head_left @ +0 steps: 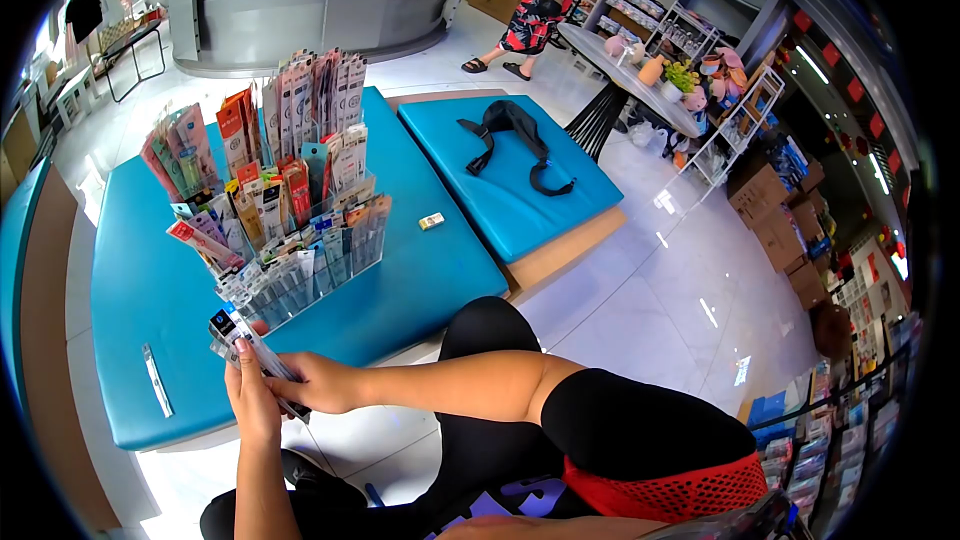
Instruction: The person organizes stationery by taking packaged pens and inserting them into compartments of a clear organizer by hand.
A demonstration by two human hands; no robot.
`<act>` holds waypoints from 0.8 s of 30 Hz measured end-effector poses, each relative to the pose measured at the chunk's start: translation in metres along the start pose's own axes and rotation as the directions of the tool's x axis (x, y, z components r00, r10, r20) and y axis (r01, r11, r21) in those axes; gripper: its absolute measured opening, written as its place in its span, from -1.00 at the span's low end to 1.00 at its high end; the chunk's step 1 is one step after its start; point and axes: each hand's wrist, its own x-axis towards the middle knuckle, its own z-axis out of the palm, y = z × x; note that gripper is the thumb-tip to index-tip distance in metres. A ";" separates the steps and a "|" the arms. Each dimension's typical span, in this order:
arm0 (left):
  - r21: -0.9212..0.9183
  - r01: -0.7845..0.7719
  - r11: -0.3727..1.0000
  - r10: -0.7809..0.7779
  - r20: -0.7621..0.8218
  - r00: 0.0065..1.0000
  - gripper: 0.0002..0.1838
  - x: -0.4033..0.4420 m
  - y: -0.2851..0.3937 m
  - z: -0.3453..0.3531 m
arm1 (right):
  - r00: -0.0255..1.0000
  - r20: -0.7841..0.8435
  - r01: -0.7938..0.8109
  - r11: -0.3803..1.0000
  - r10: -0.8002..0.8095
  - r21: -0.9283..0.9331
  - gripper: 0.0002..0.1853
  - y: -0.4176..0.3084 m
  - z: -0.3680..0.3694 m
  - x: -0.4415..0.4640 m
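Both hands meet at the near edge of the blue padded bench (420, 290). My left hand (252, 395) is closed around a small bundle of slim packaged items (232, 325), its thumb on top. The fingers of my right hand (315, 383) are closed on the lower end of the same bundle. Just beyond the hands stands a clear tiered rack (345, 265) filled with packaged pens and similar slim packs (295, 190). One slim pack (157, 380) lies alone on the bench to the left. A small yellow-and-white item (431, 222) lies right of the rack.
A black strapped bag (512, 125) rests on a second blue bench (590, 185). A person (540, 15) stands behind near a grey counter (300, 5). A round table (625, 75) holds a plant (680, 78). Cardboard boxes (775, 225) and goods racks line the right.
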 end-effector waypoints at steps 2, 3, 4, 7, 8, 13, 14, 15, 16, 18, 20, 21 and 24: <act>0.030 -0.112 0.993 0.113 -0.050 0.992 -0.45 0.003 -0.003 0.005 | 1.000 -0.012 0.019 1.000 -0.019 -0.001 -0.70 0.000 -0.001 -0.002; 0.010 -0.088 0.996 0.088 -0.026 0.996 -0.45 0.002 -0.001 0.005 | 1.000 -0.007 0.005 1.000 -0.005 0.025 -0.69 -0.005 -0.002 -0.003; -0.010 -0.063 0.998 0.063 -0.002 0.998 -0.44 -0.001 0.004 0.005 | 1.000 -0.001 -0.008 0.999 0.008 0.049 -0.68 -0.008 -0.003 -0.004; -0.153 -0.008 0.988 0.020 0.079 0.997 -0.40 -0.004 0.005 0.006 | 1.000 -0.006 0.018 0.958 -0.017 0.286 -0.65 -0.001 -0.005 -0.001; -0.203 0.019 0.979 0.002 0.103 0.995 -0.40 -0.005 0.008 0.007 | 1.000 0.000 0.010 0.957 -0.011 0.289 -0.65 0.000 -0.007 0.001; -0.260 0.041 0.965 -0.032 0.038 0.999 -0.45 -0.004 0.008 0.013 | 0.999 -0.024 -0.017 0.938 0.027 0.346 -0.68 -0.002 -0.009 -0.002; -0.259 0.043 0.965 -0.029 0.058 0.998 -0.47 -0.003 0.005 0.008 | 0.999 -0.026 -0.018 0.939 0.029 0.344 -0.67 -0.001 -0.009 -0.002; -0.259 0.046 0.965 -0.027 0.077 0.997 -0.49 -0.002 0.003 0.003 | 0.999 -0.028 -0.020 0.939 0.031 0.342 -0.67 -0.002 -0.009 -0.002; -0.258 0.049 0.965 -0.025 0.096 0.995 -0.50 -0.002 0.001 0.001 | 0.999 -0.038 -0.014 0.940 0.029 0.342 -0.68 -0.003 -0.009 -0.003; -0.239 0.023 0.971 -0.015 0.033 0.999 -0.52 -0.003 0.000 0.006 | 0.998 -0.056 -0.004 0.940 0.024 0.341 -0.69 -0.006 -0.007 -0.005; -0.217 0.009 0.976 -0.010 -0.002 1.000 -0.54 -0.005 0.003 0.011 | 0.997 -0.070 0.005 0.948 0.018 0.318 -0.69 -0.007 -0.008 -0.005; -0.207 0.008 0.978 -0.009 -0.006 1.000 -0.55 -0.006 0.006 0.013 | 0.997 -0.077 0.009 0.952 0.015 0.306 -0.69 -0.008 -0.008 -0.005; -0.205 0.001 0.979 -0.011 -0.048 0.999 -0.57 -0.005 0.005 0.011 | 0.991 -0.131 0.058 0.952 -0.019 0.302 -0.70 -0.003 -0.007 -0.004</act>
